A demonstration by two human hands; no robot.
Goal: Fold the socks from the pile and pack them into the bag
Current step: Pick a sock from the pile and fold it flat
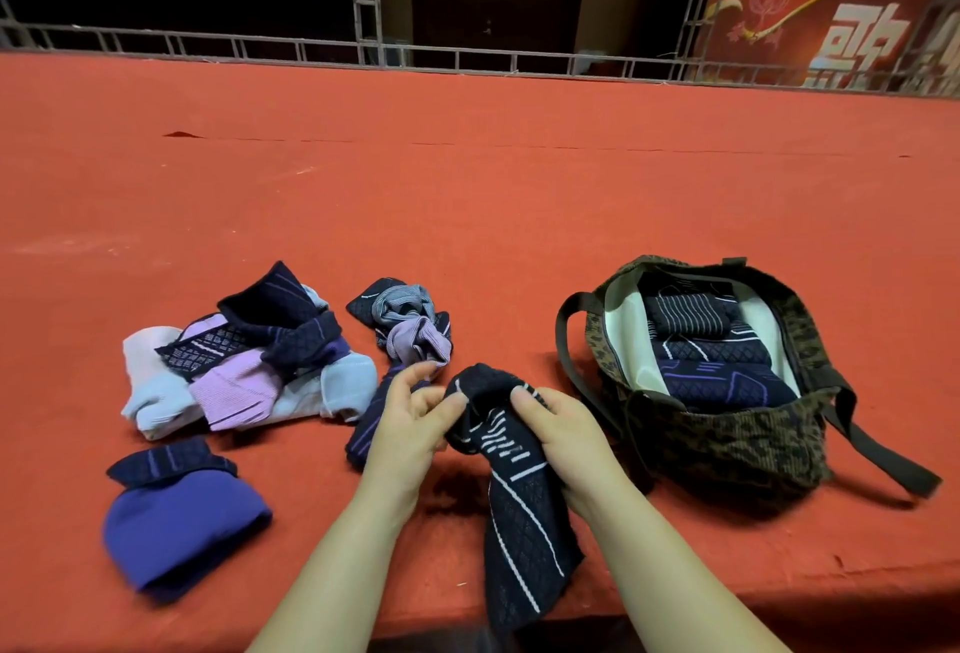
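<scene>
Between both hands: dark sock (511, 470), gripped by left hand (410, 423), right hand (563, 436); bag (727, 444) right.

forearms (332, 574) cropped below, bag's (727, 444) depths hidden

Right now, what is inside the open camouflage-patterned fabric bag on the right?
Inside the camouflage-patterned fabric bag, against its pale lining, lie several folded dark navy socks with white and purple lines. Anything beneath this top layer is covered and cannot be seen.
</scene>
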